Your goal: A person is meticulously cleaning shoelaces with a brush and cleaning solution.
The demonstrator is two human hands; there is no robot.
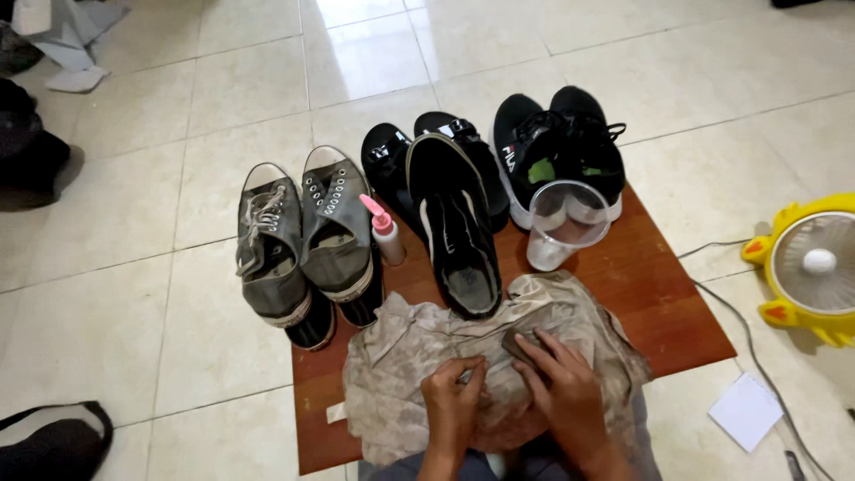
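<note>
the left hand had its fingers curled and pinched into the beige cloth, gripping a fold of it, while the right hand lay beside it at three o'clock with fingers stretched flat, pressing a small dark object against the same cloth; what that object was could not be told. the cloth was crumpled over the person's lap and spread onto the near edge of a reddish wooden board. at twelve o'clock from the hands a black slip-on shoe lay on the board, its heel touching the cloth. at one o'clock stood a clear plastic cup, with black sneakers behind it. at eleven o'clock stood a small pink-capped bottle, and farther toward ten o'clock a pair of grey lace-up sneakers. a yellow fan sat on the tiled floor at three o'clock, well apart.
</note>
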